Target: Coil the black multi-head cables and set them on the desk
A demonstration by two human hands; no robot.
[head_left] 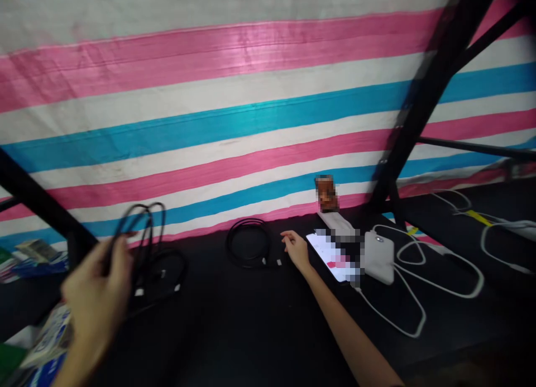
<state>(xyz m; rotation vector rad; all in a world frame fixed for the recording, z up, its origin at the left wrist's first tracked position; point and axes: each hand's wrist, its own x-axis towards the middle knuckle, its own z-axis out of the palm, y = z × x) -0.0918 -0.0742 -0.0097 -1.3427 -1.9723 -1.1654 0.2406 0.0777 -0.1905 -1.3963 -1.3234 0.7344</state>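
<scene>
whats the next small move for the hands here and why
Perhaps lower the left hand and lay its looped black cable on the table: the loops are held up above it, while the coiled cable near the right hand lies flat.

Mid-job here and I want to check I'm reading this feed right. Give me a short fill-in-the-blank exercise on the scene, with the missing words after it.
1. The left hand holds a looped cable that is ____.
2. From the wearer's viewpoint, the lit phone lies to the ____ of the right hand.
3. The sheet behind the table has white, blue and ____ stripes.
4. The cords looping beside the power bank are ____.

Missing words: black; right; pink; white.
</scene>
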